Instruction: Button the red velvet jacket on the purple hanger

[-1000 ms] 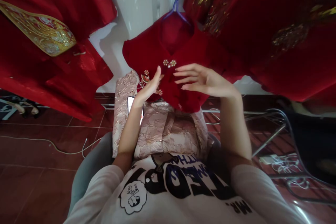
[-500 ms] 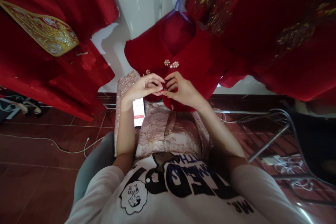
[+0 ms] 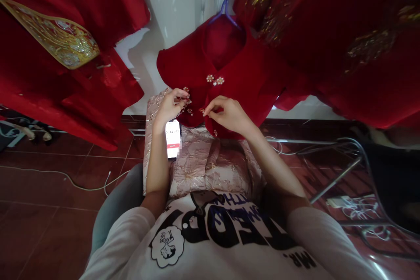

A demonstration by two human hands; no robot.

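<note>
A red velvet garment (image 3: 256,70) hangs in front of me on a purple hanger (image 3: 225,6), its lower part over my lap. Pearl and gold flower ornaments (image 3: 215,79) sit below its neckline. My left hand (image 3: 172,105) is at the garment's left edge, fingers curled by a beaded trim (image 3: 189,102); what they pinch is too small to make out. Thumb and forefinger of my right hand (image 3: 226,114) pinch a small orange-red loop (image 3: 201,110) above the velvet. Another small ornament (image 3: 215,132) shows below that hand.
A pinkish brocade cloth (image 3: 190,166) covers my lap, with a lit phone (image 3: 173,140) lying on it. Red garments with gold decoration (image 3: 68,43) hang on both sides. To the right stand a dark chair (image 3: 390,175) and tangled white cables (image 3: 364,210) on the tiled floor.
My hands, close together before, have moved apart. The left has gone left to the beaded trim; the right stays near the middle, and the orange-red loop now shows at its fingertips.
</note>
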